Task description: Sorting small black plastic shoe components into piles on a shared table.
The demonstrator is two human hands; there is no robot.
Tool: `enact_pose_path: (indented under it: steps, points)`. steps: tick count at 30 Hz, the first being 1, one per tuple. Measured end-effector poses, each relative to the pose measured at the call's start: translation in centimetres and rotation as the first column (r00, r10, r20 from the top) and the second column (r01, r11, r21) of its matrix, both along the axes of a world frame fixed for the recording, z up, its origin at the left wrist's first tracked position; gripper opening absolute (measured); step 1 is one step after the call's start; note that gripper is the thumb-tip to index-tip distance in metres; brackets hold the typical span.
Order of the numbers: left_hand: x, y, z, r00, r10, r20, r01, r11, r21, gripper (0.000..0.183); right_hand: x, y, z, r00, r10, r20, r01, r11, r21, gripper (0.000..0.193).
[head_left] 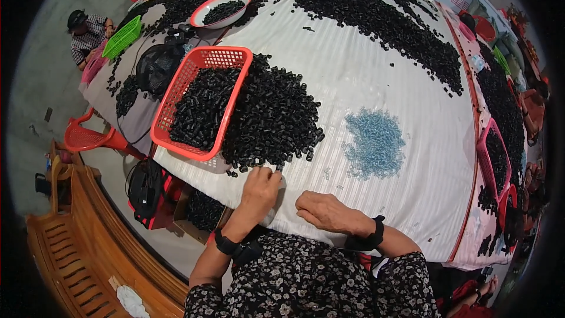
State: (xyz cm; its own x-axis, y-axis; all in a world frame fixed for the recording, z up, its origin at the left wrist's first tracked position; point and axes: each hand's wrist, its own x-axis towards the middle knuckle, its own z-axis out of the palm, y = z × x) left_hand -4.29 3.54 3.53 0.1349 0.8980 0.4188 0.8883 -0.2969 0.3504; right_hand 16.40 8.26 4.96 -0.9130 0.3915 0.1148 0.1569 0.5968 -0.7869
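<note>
On the surface (435,212), I see a basket (183,151) of parts at left, a heap (273,115) just right of it, a pile (375,144) farther right, left hand (261,190) and right hand (329,210) in front

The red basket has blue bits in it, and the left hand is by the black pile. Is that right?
Not quite: the bits in the red basket are black, not blue, as the head view shows. The left hand is by the black pile, just as you said.
</note>
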Motion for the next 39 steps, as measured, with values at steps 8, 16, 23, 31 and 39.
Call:
enact_pose_path:
  steps: [8,16,23,31,39]
  points:
    - [0.2,-0.4,1.3,0.961,0.039,0.273,0.002,0.989,-0.148,0.022,0.4,0.5,1.6,0.981,-0.166,-0.097,0.149,0.975,-0.163,0.011]
    - [0.3,-1.2,4.8,0.409,0.149,0.9,0.308,0.906,-0.29,0.015,0.1,1.7,4.6,0.887,-0.442,-0.135,0.209,0.643,-0.737,0.01]
    - [0.9,-1.7,5.5,0.393,0.184,0.901,0.324,0.889,-0.322,0.014,-1.7,1.4,5.9,0.847,-0.498,-0.187,0.213,0.64,-0.738,0.009]
    - [1.0,-2.0,4.7,0.372,0.185,0.91,0.335,0.887,-0.317,0.016,-2.0,1.0,5.5,0.899,-0.38,-0.219,0.291,0.89,-0.352,0.008]
    - [1.2,-2.6,3.7,0.396,0.224,0.89,0.381,0.842,-0.382,0.014,-1.1,-0.6,4.2,0.916,-0.263,-0.303,0.249,0.965,-0.085,0.012]
